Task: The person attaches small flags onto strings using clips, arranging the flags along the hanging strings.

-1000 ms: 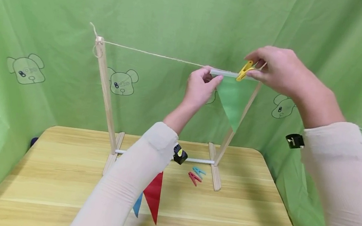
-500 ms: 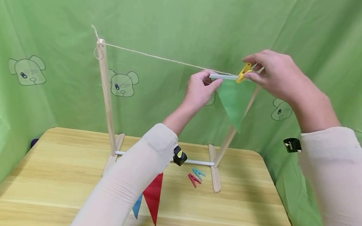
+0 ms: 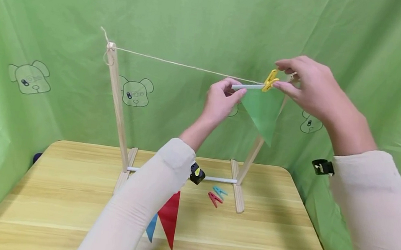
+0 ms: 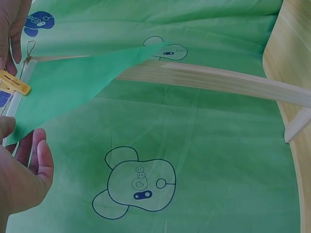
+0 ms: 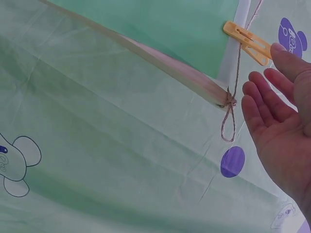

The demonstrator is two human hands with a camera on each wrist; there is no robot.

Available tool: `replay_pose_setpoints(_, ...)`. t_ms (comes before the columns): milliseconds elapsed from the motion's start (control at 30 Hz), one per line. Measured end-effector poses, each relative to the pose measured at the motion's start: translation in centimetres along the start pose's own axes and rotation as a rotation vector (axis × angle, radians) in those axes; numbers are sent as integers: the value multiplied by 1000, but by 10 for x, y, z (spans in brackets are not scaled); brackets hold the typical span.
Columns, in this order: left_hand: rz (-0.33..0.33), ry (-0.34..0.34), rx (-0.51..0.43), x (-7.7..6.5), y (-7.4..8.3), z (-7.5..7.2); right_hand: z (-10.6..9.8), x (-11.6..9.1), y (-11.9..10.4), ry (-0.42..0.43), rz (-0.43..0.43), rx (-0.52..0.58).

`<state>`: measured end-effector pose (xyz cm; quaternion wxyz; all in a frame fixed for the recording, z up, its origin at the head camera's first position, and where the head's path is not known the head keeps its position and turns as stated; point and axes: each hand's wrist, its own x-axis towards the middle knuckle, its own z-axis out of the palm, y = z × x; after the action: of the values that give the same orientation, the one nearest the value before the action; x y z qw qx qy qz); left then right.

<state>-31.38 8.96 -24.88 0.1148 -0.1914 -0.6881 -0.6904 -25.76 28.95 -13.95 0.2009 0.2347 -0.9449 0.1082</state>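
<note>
A green triangular pennant [image 3: 263, 110] with a white top edge hangs at the string [image 3: 178, 64], near the right post. My left hand [image 3: 222, 100] pinches its upper left corner between thumb and fingers. The yellow clothespin [image 3: 270, 82] is clamped over the pennant's top edge and the string. My right hand [image 3: 313, 89] is beside the clothespin, its fingers spread loosely. In the right wrist view, the thumb [image 5: 286, 60] still touches the end of one clothespin [image 5: 248, 41] handle, while the other fingers stand apart from it.
Two wooden posts, left [image 3: 117, 101] and right [image 3: 251, 159], carry the string, joined low down by a white bar [image 3: 220, 180]. On the table [image 3: 264, 243] lie a red clothespin [image 3: 214, 199], a blue clothespin [image 3: 220, 192], a red pennant [image 3: 170, 218] and a blue pennant [image 3: 151, 227], partly behind my left sleeve.
My right fingers have loosened from the yellow clothespin and moved slightly right; its handles now stand spread. The pennant's tip has swung right, and its left corner dipped a little. My left hand keeps its pinch.
</note>
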Motion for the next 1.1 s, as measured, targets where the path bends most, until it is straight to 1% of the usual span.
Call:
replay_pose_setpoints(200,28,6,-3,-2,-3,-3,4,-8,3,60,29,36)
replay_pose_setpoints(333,36,10,-6,-4,-3,-6,8,-14,5,115,45,73)
replay_pose_setpoints(533,63,21,-11,-8,-4,-9,15,-25,8,181,67,111)
replay_pose_setpoints(633,73,23,-13,-12,-4,-12,20,-33,10,227,55,112)
replay_pose_setpoints(767,82,15,-9,-18,-4,-17,28,-43,13,277,57,157)
replay_pose_setpoints(833,91,8,-13,-21,-4,-19,32,-47,14,287,68,198)
replay_pose_setpoints(1000,121,-10,-24,-28,-4,-23,41,-56,15,314,70,257)
replay_pose_setpoints(1100,148,-20,-3,-33,-3,-26,45,-62,12,338,66,285)
